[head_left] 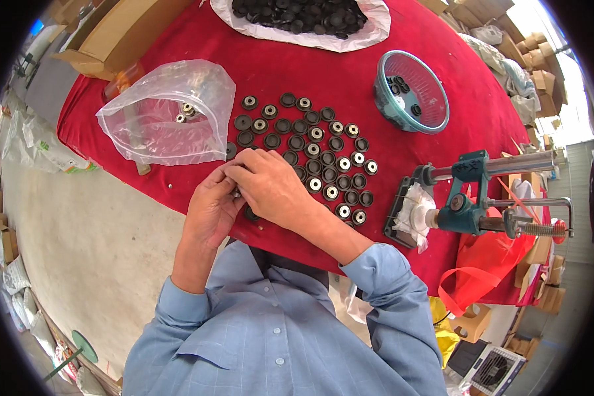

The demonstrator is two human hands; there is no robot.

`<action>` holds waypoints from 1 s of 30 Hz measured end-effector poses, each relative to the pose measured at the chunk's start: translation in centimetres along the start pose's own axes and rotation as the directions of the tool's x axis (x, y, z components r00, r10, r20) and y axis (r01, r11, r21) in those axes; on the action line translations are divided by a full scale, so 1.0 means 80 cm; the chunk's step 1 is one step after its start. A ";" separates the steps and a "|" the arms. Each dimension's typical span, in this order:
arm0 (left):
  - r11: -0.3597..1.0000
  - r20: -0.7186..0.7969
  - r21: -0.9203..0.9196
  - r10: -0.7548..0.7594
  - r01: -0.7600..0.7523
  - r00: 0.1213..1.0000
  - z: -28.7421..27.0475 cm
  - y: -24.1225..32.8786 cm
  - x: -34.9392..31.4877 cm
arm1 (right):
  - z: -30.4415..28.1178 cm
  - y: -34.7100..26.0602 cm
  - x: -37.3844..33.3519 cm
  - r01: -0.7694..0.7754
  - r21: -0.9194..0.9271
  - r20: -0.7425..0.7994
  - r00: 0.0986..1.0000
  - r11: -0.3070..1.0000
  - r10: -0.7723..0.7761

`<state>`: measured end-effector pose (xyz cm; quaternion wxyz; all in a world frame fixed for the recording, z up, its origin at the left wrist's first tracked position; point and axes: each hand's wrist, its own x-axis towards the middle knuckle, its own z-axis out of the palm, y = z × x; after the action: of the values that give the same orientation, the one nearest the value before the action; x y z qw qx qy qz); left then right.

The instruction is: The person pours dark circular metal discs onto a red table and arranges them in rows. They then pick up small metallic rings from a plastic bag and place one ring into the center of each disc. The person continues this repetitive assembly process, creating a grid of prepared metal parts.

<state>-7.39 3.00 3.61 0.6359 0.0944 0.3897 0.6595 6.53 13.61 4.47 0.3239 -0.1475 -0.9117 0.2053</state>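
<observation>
My left hand (211,201) and my right hand (274,187) meet above the front edge of the red-covered table. Their fingers are closed around something small, mostly hidden, with only a dark greyish bit showing between them. Beyond my right hand many black round caps (282,126) lie spread on the cloth. Several of them have a silver metal ring in the middle, such as the ringed cap (330,192). Left of these, a clear plastic bag (168,142) lies with its mouth towards me and a few metal rings (187,109) inside.
A teal hand press (465,191) stands on the right, its lever jutting outwards. Behind it is a blue plastic basket (412,92) with some black parts. A white sack (369,33) of black caps lies at the far edge. A red bag (492,261) is beside the press.
</observation>
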 end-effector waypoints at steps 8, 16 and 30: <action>0.997 -0.067 0.005 0.075 -0.075 0.995 -0.015 0.017 -0.004 | -0.008 0.064 0.048 -0.216 0.069 -0.106 0.969 0.974 0.223; 0.963 -0.144 0.248 0.145 -0.106 0.979 -0.040 0.029 -0.010 | 0.039 0.102 0.065 -0.145 -0.178 0.098 0.982 0.973 0.164; 0.614 -0.102 0.764 0.420 -0.199 0.902 -0.043 0.043 0.021 | 0.037 0.078 0.040 -0.033 -0.421 0.056 0.996 0.907 0.063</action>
<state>-12.44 3.55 2.88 0.3583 0.3180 0.6824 0.5522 3.06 19.55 1.12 0.2482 -0.2289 -0.9411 0.0175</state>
